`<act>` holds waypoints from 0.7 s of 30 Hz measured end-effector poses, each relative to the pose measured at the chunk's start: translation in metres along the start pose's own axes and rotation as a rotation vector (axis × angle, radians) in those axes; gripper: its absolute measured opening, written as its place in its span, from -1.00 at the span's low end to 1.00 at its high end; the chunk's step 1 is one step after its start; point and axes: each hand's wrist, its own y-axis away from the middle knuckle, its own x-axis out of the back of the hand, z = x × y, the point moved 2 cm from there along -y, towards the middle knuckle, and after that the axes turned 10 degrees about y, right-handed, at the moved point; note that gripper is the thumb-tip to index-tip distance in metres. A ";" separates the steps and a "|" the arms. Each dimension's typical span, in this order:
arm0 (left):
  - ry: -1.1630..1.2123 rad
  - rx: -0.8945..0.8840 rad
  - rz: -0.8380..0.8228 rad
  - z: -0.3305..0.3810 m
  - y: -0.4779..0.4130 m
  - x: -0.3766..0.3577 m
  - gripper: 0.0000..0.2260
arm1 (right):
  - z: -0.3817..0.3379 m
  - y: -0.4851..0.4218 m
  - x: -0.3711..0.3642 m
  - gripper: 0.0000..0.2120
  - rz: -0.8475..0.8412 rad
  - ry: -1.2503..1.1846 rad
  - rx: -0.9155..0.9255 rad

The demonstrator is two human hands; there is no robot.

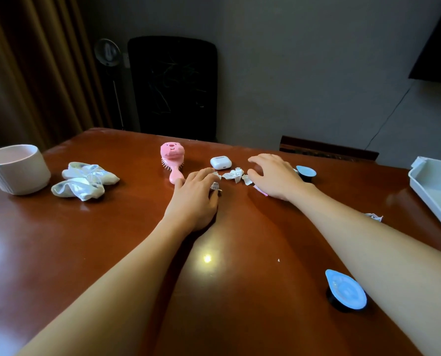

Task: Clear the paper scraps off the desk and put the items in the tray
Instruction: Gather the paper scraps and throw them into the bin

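White paper scraps point(236, 174) lie in a small cluster mid-desk, between my two hands. My left hand point(192, 199) lies palm down over the desk, its fingers curled round a scrap point(215, 186) under the fingertips. My right hand point(273, 176) hovers palm down over the right end of the cluster, fingers spread and bent, with a pink-edged scrap point(260, 190) under its palm. Another scrap point(373, 216) lies by the white tray point(430, 199) at the right edge. A pink hairbrush point(173, 160), a white earbud case point(220, 162) and two blue-lidded capsules point(306, 172) point(346, 290) sit on the desk.
A white ribbed cup point(16, 169) stands at the far left, with crumpled white socks point(84, 181) beside it. A black chair point(173, 86) stands behind the brown desk point(111, 240). A second chair's back point(327, 150) shows at the far edge.
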 end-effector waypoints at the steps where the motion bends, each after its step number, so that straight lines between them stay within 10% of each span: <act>1: 0.004 -0.002 -0.001 -0.001 -0.001 -0.001 -0.67 | 0.003 -0.003 -0.001 -0.52 -0.017 -0.001 -0.037; 21: 0.056 0.032 -0.028 -0.004 -0.003 -0.001 -0.63 | -0.007 -0.012 -0.002 -0.53 -0.069 -0.082 0.072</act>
